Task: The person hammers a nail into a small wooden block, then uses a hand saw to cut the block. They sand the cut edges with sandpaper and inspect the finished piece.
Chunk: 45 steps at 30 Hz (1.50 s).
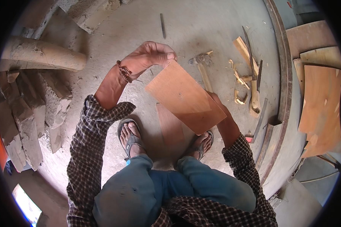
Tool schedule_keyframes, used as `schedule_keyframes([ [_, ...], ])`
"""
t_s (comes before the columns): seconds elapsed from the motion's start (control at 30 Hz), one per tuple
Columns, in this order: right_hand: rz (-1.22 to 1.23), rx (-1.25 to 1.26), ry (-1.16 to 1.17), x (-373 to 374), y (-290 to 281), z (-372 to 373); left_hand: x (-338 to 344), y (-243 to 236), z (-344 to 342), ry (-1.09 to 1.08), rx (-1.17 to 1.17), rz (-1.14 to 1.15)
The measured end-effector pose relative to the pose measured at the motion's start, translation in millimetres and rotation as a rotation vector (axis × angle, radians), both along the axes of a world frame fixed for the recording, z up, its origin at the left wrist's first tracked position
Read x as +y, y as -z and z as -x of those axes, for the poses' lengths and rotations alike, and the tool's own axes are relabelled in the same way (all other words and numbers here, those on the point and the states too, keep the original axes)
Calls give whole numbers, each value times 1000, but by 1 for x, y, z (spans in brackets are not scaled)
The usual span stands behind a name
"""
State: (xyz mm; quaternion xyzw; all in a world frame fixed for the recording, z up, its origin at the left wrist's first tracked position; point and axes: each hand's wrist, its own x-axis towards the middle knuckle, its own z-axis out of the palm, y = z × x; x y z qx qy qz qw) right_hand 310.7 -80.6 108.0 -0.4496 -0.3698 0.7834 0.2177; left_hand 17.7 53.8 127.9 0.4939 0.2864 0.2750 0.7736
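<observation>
Here's the brown board (183, 96), slantwise above the floor (127, 185), with the left hand (150, 55) grasping its upper corner in a thumb-and-finger grip! Over at its right edge, the right hand (219, 105) sits partly hidden behind, so I can't tell how that grip closes; below, a reddish panel (168, 126) lies between the sandalled feet (132, 138), wood shavings (240, 79) off right.

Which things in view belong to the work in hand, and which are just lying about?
Work in hand:
brown board, pinched at its upper corner by the left hand; right hand partly hidden behind it
perhaps the similar brown sheet below it

Apparently just lying about:
hammer
wood scraps
thin dark bar
larger brown sheet at far right
</observation>
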Motion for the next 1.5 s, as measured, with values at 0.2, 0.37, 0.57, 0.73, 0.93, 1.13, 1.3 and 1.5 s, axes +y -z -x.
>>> schedule_keyframes([
  [0.2, 12, 25, 1, -5, 6, -1, -7, 18, -3, 0, 68, -66],
  [0.37, 90, 106, 211, -4, 8, 23, -1, 22, -2, -199, 414, -175],
  [0.57, -120, 322, 477, 13, 23, 37, -22, 54, 3, -574, 545, -198],
  [0.73, -295, 222, 581, 19, 20, 35, -93, 27, -43, -378, 437, -430],
  [0.93, -227, 292, 817, 30, 15, 46, -139, 46, -65, -419, 185, -322],
  [1.13, -257, 205, 881, 31, 9, 40, -138, 47, -55, -277, 226, -251],
  [1.3, -248, 100, 903, 34, -4, 48, -139, 48, -54, -286, 202, -283],
  [1.5, -668, -305, 686, 28, 1, 56, -121, 41, -50, -326, -55, -89],
])
